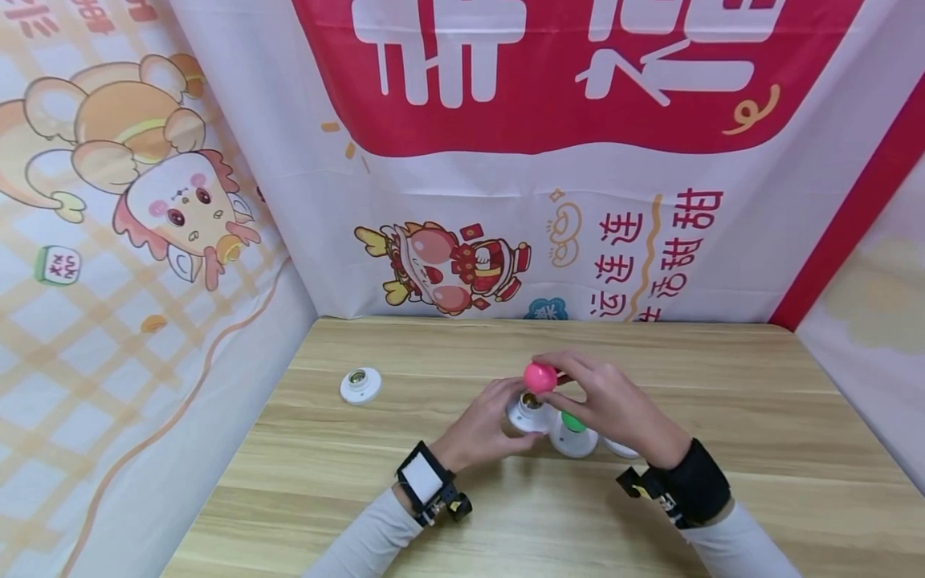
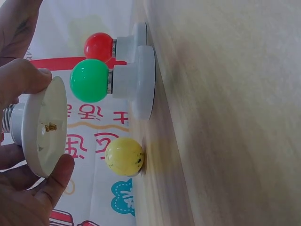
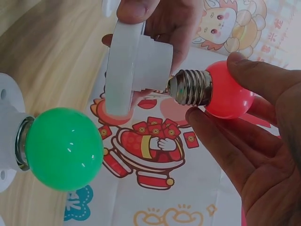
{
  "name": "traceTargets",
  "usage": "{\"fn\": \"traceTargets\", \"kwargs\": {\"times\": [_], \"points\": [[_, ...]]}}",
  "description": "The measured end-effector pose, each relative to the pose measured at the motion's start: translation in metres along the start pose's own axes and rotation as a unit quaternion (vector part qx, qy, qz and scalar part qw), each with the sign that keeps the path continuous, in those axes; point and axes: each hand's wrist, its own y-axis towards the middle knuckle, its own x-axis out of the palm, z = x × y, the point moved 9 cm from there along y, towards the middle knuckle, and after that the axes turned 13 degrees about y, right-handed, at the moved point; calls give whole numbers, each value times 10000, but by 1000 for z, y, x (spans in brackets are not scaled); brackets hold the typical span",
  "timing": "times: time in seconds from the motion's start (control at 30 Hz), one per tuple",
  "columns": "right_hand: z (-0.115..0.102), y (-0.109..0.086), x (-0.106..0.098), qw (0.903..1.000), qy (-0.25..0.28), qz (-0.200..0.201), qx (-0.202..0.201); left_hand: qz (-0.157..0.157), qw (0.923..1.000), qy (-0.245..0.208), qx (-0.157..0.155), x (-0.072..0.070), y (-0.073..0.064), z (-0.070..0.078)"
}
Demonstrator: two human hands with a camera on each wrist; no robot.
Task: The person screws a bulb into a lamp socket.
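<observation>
I am gripping a white socket (image 3: 136,66) in my left hand (image 1: 482,429), thumb and fingers curling round its rim, and holding it up off the table (image 1: 448,353). My right hand (image 1: 605,397) is pinching a pink bulb (image 1: 539,377) by the globe between thumb and fingers, its threaded end pointing at the socket's mouth. Most of the thread is showing outside, so I am judging this pair lined up but not yet screwed together; whether the tip is touching inside, I am not able to tell. Two units are standing apparently finished: a green bulb (image 2: 89,81) and, just beside it, a red bulb (image 2: 98,47), each sitting in its own socket. Outstanding, as I am reading it, are this joint and one more: a yellow bulb (image 2: 124,156) is lying on the table, and a bare socket (image 1: 360,386) is resting well apart at the left.
</observation>
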Motion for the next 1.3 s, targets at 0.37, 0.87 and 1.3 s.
{"fn": "traceTargets", "kwargs": {"times": [0.37, 0.87, 1.3], "points": [[0, -3, 10, 9998, -29, -182, -103, 136, 9997, 102, 191, -1, 0, 7], [8, -7, 14, 9985, 1, -445, 316, 158, 9997, 40, 195, 0, 0, 3], [15, -8, 10, 9959, -478, -269, 720, 205, 9994, 112, 269, 1, -1, 8]]}}
